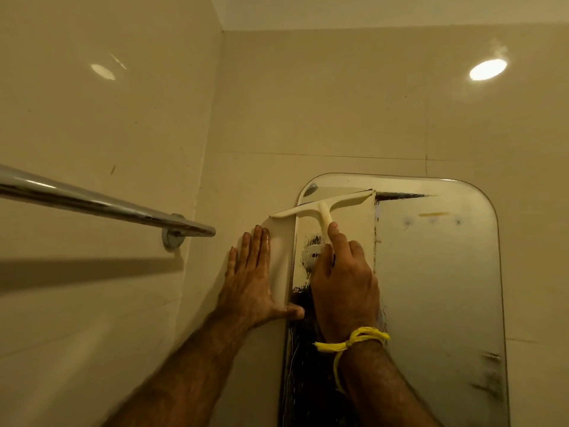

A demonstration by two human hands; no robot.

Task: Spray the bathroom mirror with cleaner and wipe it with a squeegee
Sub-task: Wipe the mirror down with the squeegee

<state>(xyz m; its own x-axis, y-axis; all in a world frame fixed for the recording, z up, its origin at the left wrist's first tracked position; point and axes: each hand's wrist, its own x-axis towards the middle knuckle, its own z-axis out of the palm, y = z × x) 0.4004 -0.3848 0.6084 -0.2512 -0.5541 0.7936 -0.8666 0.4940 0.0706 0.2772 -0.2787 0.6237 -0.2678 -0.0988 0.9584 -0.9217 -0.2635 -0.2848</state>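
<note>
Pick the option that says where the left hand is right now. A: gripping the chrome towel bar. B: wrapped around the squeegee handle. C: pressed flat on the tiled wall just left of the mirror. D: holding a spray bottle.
C: the left hand lies open, fingers spread, on the wall beside the mirror, while the right hand holds the squeegee.

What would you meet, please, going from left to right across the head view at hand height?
Towel bar → left hand flat on the wall → right hand holding the squeegee → mirror.
</note>
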